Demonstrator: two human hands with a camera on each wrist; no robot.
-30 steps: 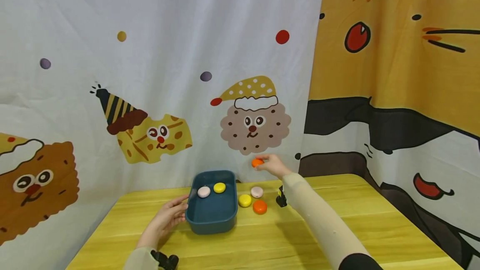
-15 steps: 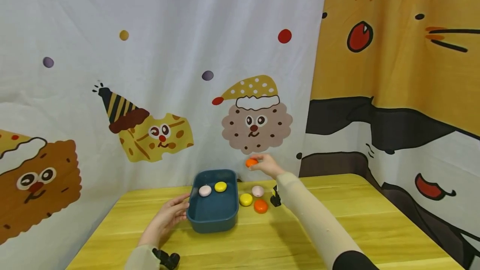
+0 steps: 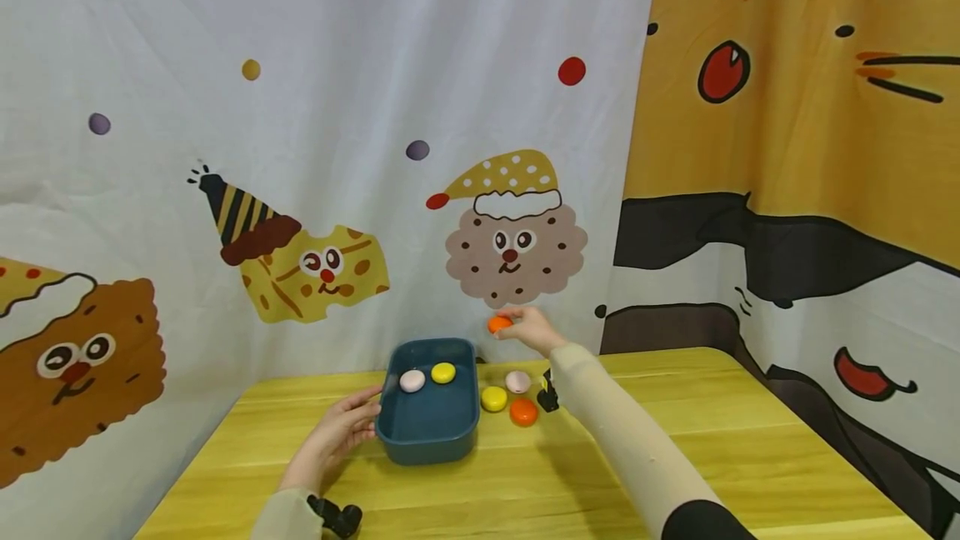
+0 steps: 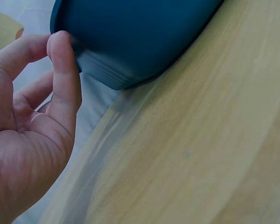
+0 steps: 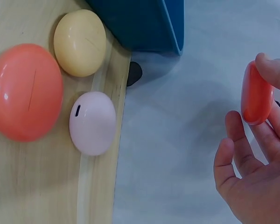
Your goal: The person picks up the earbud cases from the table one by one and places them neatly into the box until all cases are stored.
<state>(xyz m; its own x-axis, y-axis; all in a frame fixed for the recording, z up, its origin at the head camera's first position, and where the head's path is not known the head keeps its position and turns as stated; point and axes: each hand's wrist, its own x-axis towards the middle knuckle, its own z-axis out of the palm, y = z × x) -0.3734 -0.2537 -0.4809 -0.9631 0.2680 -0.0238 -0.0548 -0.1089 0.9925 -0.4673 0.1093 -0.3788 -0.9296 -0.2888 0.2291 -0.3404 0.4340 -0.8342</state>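
Note:
My right hand (image 3: 531, 332) pinches a smooth, rounded orange disc (image 5: 257, 93) between thumb and fingers, raised above the far table edge, right of the bin. The left hand (image 3: 339, 432) is at the left side of a dark teal bin (image 3: 427, 452), fingertips touching its upper wall. Inside the bin lie a pale pink disc (image 3: 412, 381) and a yellow disc (image 3: 443, 372). To its right, on the table, sit a yellow disc (image 3: 493, 399), a pale pink disc (image 3: 517, 382) and an orange disc (image 3: 523, 412). A small dark slot marks the pink disc's side in the right wrist view.
The wooden table (image 3: 675, 440) ends at the back against a printed white curtain (image 3: 337, 107). A second, orange and black curtain (image 3: 787, 148) hangs at the right. Black wrist devices are on both arms.
The right hand has moved a little to the left with the orange disc, toward the bin. The left hand stays at the bin, and the other discs have not moved.

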